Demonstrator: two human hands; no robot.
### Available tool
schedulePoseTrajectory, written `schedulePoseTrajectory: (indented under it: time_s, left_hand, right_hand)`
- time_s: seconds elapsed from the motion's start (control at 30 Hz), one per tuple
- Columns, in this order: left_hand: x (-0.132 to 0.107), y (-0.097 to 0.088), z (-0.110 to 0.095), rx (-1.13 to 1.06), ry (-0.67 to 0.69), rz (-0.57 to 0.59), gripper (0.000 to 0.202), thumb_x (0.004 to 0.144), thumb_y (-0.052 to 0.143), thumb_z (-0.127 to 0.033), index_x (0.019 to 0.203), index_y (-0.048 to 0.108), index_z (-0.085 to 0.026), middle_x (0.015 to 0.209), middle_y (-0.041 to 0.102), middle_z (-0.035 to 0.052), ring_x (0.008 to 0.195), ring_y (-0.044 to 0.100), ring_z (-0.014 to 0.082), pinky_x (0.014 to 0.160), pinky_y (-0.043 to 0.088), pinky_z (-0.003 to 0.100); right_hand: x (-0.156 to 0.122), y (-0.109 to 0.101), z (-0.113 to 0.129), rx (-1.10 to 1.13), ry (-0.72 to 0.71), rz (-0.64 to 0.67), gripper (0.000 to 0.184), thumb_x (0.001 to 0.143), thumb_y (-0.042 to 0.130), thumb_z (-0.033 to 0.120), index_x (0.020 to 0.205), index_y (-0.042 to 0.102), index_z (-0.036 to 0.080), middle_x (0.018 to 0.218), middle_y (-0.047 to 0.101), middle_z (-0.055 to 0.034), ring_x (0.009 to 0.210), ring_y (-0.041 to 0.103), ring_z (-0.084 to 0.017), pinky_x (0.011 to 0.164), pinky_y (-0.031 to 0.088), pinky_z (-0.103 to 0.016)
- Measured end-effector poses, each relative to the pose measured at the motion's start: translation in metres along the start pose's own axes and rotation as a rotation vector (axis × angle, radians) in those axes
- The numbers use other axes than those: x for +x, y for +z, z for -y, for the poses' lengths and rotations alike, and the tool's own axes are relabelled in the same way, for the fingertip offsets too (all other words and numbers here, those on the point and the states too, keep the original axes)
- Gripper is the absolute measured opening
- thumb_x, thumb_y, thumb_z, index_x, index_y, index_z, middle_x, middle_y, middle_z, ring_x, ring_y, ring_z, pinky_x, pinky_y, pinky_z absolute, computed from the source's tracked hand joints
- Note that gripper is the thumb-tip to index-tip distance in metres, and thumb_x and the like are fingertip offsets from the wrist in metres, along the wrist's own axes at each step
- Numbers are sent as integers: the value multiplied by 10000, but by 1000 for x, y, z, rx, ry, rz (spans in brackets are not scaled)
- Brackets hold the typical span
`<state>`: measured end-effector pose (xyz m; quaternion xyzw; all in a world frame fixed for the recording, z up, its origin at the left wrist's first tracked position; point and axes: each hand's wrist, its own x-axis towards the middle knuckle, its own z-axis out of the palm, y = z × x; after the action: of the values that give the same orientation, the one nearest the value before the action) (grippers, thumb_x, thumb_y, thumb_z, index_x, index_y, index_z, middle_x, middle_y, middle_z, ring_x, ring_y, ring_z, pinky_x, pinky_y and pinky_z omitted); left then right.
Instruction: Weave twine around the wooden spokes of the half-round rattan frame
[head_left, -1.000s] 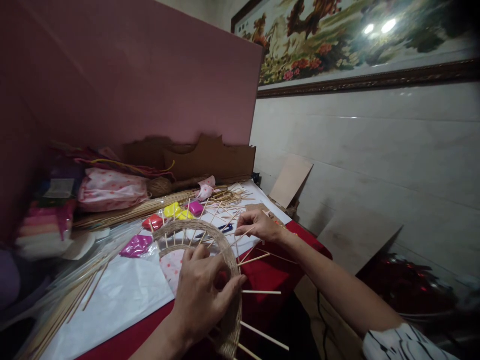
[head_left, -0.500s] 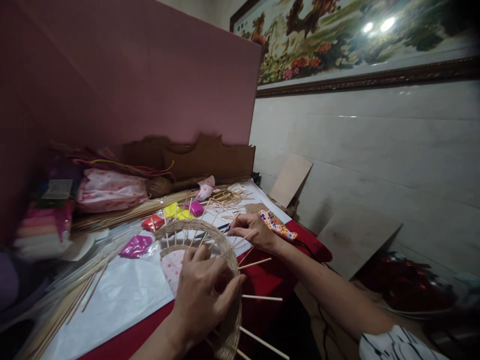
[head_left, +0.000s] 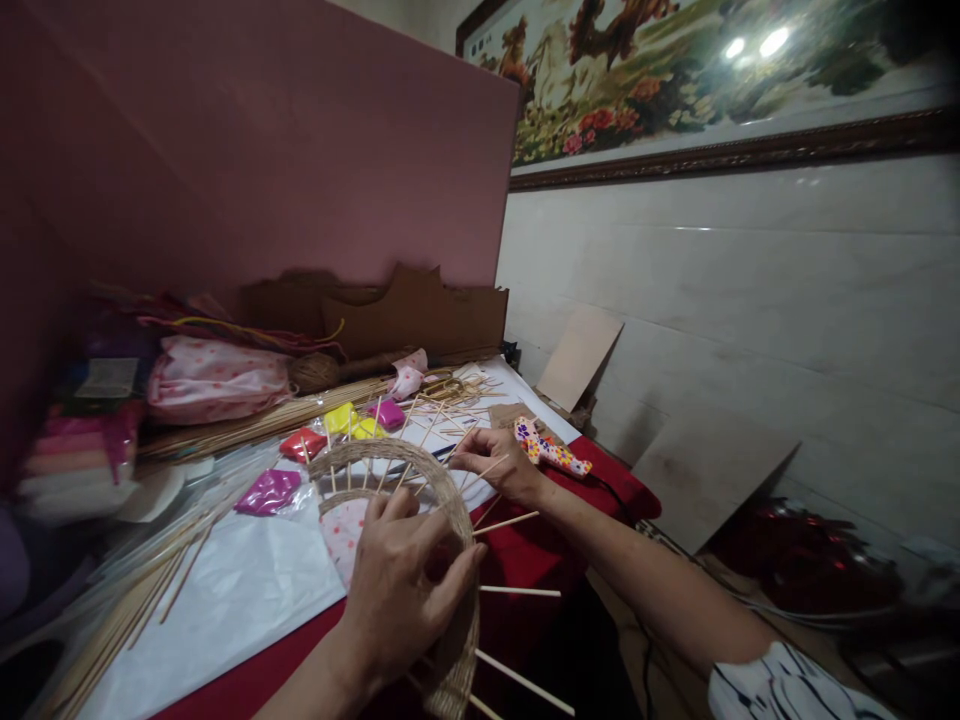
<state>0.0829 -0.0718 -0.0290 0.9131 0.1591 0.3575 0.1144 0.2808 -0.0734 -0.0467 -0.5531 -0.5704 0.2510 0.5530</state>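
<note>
My left hand [head_left: 409,580] is closed around the near side of a curved band wrapped in twine [head_left: 474,630], its thumb along the outer edge. Thin wooden sticks [head_left: 517,591] pass through the band and stick out all round like spokes. Inside the curve shows pink dotted fabric [head_left: 343,535], partly covered by the hand. At the band's far right edge, my right hand [head_left: 495,465] pinches with thumb and forefinger at one of the sticks; the fingertips partly hide it. Just beyond that hand lies a flower-patterned glue gun [head_left: 551,450] with a dark cord.
Small packets in red [head_left: 302,443], yellow and magenta lie behind the band. Long sticks [head_left: 161,580] rest on plastic at the left. A twine ball [head_left: 313,372], scissors [head_left: 446,385] and a dotted fabric bundle [head_left: 217,382] sit farther back. Boards [head_left: 581,355] lean by the wall.
The whole view has shifted very slightly. Both hands keep the same hold, and the right fingertips stay by the band's far right edge.
</note>
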Motion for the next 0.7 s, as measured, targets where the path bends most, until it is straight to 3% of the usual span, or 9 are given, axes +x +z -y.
schedulePoseTrajectory:
  time_s: [0.1, 0.23, 0.4, 0.7]
  left_hand:
    - [-1, -1, 0, -4, 8, 7, 213, 804, 589, -286, 639, 497, -187, 557, 532, -12, 676, 415, 183, 663, 264, 347]
    - [-2, -1, -4, -47, 51, 58, 213, 801, 581, -268, 639, 471, -184, 546, 535, -18, 674, 406, 176, 689, 277, 361]
    - [-2, 3, -4, -41, 60, 146, 237, 804, 572, -295, 624, 467, -182, 558, 557, -7, 680, 412, 180, 698, 283, 370]
    - [-2, 4, -3, -11, 50, 185, 191, 766, 595, -283, 629, 503, -187, 579, 570, 16, 715, 451, 207, 692, 289, 380]
  right_hand:
    - [3, -7, -3, -85, -54, 19, 181, 709, 712, 308, 664, 629, 154, 582, 560, 27, 529, 449, -97, 520, 334, -227]
    - [10, -27, 3, -341, -254, 103, 107, 776, 647, 216, 688, 648, 156, 625, 609, 0, 586, 517, -116, 576, 370, -235]
    - [21, -47, 14, -467, -355, 30, 100, 789, 651, 199, 699, 639, 156, 652, 628, -14, 615, 541, -126, 608, 386, -242]
    - [18, -37, 40, -686, -579, 84, 208, 872, 572, 330, 744, 616, 173, 688, 624, -43, 647, 546, -152, 637, 383, -267]
